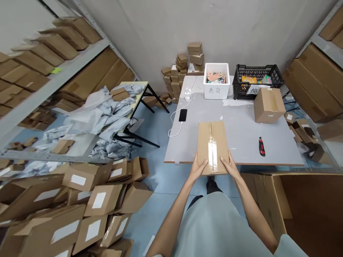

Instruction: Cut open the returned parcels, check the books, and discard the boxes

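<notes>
A taped cardboard box [205, 142] is held between my two hands at the front edge of the grey table [177, 150]. Shiny clear tape runs down the middle of its top. My left hand [197, 167] grips the near left corner, its thumb on top. On the near right corner, my right hand [229, 166] grips in the same way. The fingers under the box are hidden. To the right on the table lies a red and black utility knife [262, 147]. A black phone [183, 115] with a white cable lies left of the box.
A white foam box [216, 91] and a black crate [241, 93] stand at the table's back, with a closed carton [269, 107] in front of the crate. Opened boxes [99, 200] pile up at left. A large open carton [264, 192] stands at lower right.
</notes>
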{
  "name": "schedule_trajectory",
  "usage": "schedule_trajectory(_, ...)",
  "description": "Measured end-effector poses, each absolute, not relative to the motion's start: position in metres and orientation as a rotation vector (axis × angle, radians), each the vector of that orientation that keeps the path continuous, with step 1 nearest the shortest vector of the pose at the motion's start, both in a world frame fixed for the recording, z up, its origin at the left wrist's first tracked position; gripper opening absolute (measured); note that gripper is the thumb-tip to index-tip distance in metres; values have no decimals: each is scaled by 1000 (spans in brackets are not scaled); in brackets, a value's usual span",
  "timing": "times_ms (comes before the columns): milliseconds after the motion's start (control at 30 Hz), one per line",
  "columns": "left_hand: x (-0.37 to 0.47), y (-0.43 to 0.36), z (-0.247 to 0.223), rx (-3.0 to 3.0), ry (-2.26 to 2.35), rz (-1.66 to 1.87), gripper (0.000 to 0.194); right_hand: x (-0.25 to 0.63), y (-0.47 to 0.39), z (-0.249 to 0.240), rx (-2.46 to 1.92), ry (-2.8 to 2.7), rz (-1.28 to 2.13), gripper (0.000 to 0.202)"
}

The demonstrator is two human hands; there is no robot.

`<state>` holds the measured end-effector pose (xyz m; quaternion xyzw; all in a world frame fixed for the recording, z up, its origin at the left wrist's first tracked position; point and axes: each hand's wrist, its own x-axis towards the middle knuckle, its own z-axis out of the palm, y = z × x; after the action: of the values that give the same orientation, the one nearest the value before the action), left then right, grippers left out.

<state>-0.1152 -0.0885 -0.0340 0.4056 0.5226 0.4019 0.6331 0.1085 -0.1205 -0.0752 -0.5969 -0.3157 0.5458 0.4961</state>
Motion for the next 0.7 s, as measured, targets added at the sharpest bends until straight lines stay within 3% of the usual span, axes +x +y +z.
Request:
schedule_trajectory(167,-119,-23,-52,981,1210,873,133,100,-68,-89,-1492,-788,1277,129)
schedule_trajectory(500,-127,2,-66,1027,1339,710,126,93,-39,-81,-1697,-851,1189,107)
schedule_trajectory(700,-131,9,-69,1302,1445,559,124,89,-33,-75,-2048,-965,1008,92)
